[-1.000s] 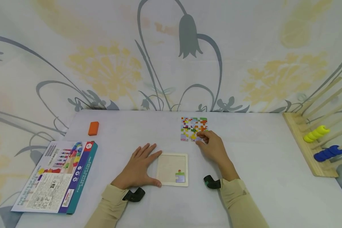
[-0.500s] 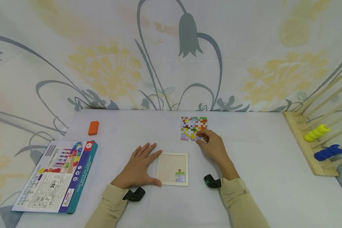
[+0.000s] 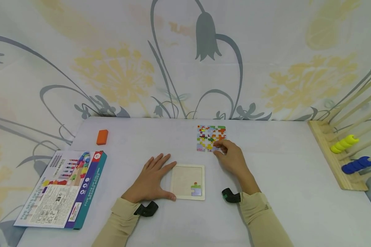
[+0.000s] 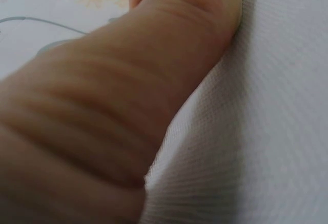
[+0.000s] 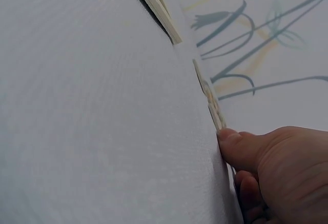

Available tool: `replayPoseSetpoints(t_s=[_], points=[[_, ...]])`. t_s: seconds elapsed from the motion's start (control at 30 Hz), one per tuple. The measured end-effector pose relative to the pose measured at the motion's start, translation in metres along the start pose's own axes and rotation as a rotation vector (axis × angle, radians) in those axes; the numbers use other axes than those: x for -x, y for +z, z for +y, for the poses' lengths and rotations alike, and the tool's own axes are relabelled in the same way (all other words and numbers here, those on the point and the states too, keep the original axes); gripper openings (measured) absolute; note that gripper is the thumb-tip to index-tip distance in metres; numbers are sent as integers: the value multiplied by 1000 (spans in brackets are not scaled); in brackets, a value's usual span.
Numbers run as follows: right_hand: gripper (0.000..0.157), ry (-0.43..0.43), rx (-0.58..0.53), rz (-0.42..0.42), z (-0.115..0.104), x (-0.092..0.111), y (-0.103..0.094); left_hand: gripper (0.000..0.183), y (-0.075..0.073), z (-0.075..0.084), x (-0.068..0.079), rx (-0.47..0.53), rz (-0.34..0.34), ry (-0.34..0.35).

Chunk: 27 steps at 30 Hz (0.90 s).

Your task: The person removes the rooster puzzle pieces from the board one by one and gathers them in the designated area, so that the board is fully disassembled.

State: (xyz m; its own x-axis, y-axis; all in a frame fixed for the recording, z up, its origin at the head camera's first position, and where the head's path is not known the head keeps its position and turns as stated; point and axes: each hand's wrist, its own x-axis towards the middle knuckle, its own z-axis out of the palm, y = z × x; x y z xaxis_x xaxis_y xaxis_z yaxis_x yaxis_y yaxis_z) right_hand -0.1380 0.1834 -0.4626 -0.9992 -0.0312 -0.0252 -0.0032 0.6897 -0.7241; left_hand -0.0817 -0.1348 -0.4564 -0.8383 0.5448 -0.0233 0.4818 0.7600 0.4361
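Observation:
In the head view a shallow square wooden puzzle frame lies on the white table, with one puzzle piece in its near right corner. My left hand lies with fingers spread along the frame's left side, index fingertip and thumb tip at its edge. Farther back, a square of colourful puzzle pieces lies in rows, small gaps between them. My right hand pinches a lilac piece at the square's near right corner, thumb in front and curled fingers behind, partly hiding it. The right wrist view has the thumb against the pieces' edge.
At the left lies a flat cardboard box with a teal side, and behind it an orange block. A wooden peg stand with yellow and blue beads stands at the right edge. Flowered cloth hangs behind the table.

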Motion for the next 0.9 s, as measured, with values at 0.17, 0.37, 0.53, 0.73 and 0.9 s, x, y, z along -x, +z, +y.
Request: replayPoseSetpoints(t_s=[0.17, 0.37, 0.53, 0.73, 0.9], points=[[28, -5, 3, -5, -1, 0, -1, 115, -1, 1, 0, -2, 5, -3], [34, -13, -20, 21, 2, 3, 0, 114, 1, 0, 0, -1, 3, -3], [35, -22, -72, 66, 5, 10, 3, 114, 3, 0, -1, 4, -6, -3], [33, -23, -164, 34, -1, 30, 9, 114, 0, 1, -2, -4, -9, -3], [35, -112, -180, -43, -6, 51, 16, 115, 0, -1, -1, -1, -12, -6]])
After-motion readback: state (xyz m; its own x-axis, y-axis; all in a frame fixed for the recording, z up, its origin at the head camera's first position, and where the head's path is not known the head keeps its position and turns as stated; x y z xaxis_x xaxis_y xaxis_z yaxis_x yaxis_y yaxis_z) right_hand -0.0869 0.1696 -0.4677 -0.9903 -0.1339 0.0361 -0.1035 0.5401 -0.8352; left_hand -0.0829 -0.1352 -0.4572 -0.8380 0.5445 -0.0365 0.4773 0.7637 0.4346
